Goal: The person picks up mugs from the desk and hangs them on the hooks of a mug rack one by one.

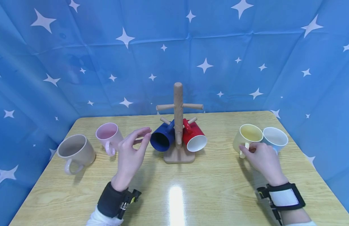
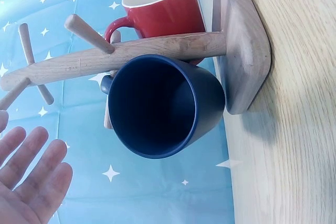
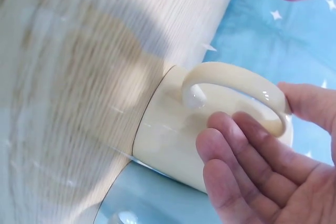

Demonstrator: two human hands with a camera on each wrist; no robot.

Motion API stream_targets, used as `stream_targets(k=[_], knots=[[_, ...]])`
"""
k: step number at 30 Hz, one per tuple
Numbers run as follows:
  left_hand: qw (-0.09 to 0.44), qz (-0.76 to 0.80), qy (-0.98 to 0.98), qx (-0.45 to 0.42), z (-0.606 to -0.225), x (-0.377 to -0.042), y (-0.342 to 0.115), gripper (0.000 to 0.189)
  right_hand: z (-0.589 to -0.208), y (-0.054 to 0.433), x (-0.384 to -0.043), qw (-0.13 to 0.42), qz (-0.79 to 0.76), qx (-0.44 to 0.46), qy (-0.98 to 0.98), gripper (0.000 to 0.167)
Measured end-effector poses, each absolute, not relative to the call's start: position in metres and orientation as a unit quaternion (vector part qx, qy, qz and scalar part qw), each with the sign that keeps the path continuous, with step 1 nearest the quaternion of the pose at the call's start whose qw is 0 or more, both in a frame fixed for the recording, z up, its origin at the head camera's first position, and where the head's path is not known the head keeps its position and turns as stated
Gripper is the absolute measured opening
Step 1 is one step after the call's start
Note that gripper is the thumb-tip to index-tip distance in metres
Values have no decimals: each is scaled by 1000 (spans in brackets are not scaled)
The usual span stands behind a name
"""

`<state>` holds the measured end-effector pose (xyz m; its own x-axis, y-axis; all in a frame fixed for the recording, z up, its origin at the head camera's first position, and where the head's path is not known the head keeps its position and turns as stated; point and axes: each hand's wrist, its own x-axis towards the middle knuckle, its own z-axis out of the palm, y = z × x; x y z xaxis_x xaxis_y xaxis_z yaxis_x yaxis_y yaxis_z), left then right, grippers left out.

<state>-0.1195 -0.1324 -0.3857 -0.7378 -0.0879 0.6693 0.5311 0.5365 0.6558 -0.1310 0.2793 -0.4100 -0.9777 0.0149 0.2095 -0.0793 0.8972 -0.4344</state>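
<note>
My right hand (image 1: 263, 158) is at the handle of a pale yellow mug (image 1: 242, 138), which stands on the table at the right. In the right wrist view, the thumb (image 3: 307, 103) touches the outside of the handle and the fingertips are on its other side, pinching it. A blue mug (image 1: 163, 137) hangs tilted on a lower peg of a wooden mug tree (image 1: 178, 125), with a red mug (image 1: 193, 135) on the peg beside it. My left hand (image 1: 132, 150) is held just left of the blue mug, fingers loosely bent and holding nothing.
A light blue mug (image 1: 276, 137) stands right against the yellow one, partly behind my right hand. At the left are a pink mug (image 1: 108, 135) and a greyish-beige mug (image 1: 78, 153). The tree's upper pegs (image 1: 192, 106) hold no mug. A blue star-patterned cloth (image 1: 151, 56) hangs behind the wooden table (image 1: 151, 194).
</note>
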Motion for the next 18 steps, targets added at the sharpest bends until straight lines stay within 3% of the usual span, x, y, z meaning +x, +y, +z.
stream_targets(k=[10,18], knots=[[334,-458,-813,-137,-387,-119,-132,20,-410,275,-134,89,250,10,-964,29],[332,-455,-814,-139,-387,-119,-131,20,-410,270,-134,62,274,19,-960,28]])
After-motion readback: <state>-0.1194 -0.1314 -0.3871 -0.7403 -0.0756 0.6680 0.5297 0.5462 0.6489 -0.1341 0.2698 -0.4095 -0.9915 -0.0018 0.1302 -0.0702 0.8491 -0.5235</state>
